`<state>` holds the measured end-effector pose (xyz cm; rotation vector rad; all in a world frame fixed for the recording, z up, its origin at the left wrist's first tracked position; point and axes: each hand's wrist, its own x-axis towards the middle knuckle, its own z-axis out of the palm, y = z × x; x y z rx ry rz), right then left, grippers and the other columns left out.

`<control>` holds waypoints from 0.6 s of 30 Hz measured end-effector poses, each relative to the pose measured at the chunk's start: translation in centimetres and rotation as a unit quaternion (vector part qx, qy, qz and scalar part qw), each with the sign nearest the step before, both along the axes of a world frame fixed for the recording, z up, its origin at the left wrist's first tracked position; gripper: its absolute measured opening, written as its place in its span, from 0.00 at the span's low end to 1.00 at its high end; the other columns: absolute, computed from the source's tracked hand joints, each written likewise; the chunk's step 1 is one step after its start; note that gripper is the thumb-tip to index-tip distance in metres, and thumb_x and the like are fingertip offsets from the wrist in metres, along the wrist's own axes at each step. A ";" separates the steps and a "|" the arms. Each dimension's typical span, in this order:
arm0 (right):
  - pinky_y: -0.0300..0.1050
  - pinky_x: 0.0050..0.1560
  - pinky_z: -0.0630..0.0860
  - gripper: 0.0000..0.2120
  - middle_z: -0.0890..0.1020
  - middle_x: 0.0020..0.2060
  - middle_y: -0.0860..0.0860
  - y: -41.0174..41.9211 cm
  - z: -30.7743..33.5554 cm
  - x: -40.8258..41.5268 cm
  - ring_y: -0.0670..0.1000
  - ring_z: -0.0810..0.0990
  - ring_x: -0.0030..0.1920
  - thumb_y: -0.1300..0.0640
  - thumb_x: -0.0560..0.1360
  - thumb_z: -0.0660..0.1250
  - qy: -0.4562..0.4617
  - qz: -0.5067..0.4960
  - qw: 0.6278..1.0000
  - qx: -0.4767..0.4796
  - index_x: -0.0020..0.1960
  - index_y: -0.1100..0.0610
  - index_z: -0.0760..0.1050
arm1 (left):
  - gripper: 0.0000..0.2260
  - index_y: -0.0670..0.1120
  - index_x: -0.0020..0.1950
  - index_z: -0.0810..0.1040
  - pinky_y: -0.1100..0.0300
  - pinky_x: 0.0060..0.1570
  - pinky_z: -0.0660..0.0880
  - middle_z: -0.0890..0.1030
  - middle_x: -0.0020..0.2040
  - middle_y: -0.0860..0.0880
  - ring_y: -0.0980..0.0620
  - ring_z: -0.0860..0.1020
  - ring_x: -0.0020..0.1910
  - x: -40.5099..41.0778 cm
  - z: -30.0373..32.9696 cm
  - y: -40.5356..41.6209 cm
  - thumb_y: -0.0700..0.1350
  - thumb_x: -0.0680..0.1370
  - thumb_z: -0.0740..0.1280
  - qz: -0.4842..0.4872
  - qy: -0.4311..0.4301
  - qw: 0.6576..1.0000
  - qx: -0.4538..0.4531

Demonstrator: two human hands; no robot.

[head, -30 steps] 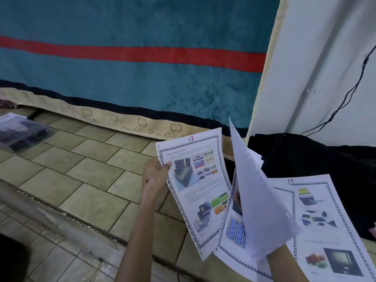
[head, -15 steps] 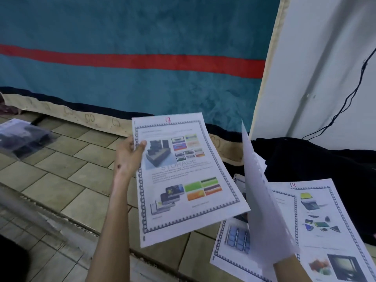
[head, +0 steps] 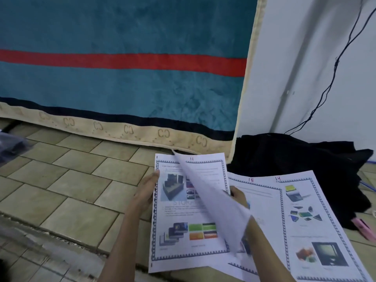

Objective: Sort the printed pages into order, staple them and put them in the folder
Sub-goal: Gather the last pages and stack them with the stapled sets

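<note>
Teal red-striped blanket (head: pixel 122 82), black cloth heap (head: pixel 295 157), black cable (head: pixel 333 64), tan floor tiles (head: pixel 67 180).

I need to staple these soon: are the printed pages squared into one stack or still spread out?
Spread out. The page marked 15 and the page marked 14 lie fanned, and the left hand holds another page apart.

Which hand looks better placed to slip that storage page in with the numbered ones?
Probably the left hand. It alone grips the storage page by its left edge. The right hand is busy holding the fanned pages, 15 and 14.
</note>
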<state>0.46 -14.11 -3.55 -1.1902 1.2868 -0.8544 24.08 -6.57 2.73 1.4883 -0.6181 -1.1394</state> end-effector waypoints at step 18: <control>0.48 0.50 0.80 0.17 0.84 0.52 0.53 1.4 4.4 -5.0 0.53 0.83 0.53 0.56 0.69 0.71 -0.198 0.054 0.977 0.054 0.58 0.58 0.78 | 0.15 0.44 0.60 0.76 0.50 0.50 0.80 0.80 0.59 0.41 0.45 0.81 0.53 -3.8 4.8 -3.0 0.50 0.79 0.58 -0.209 0.107 0.970 -0.060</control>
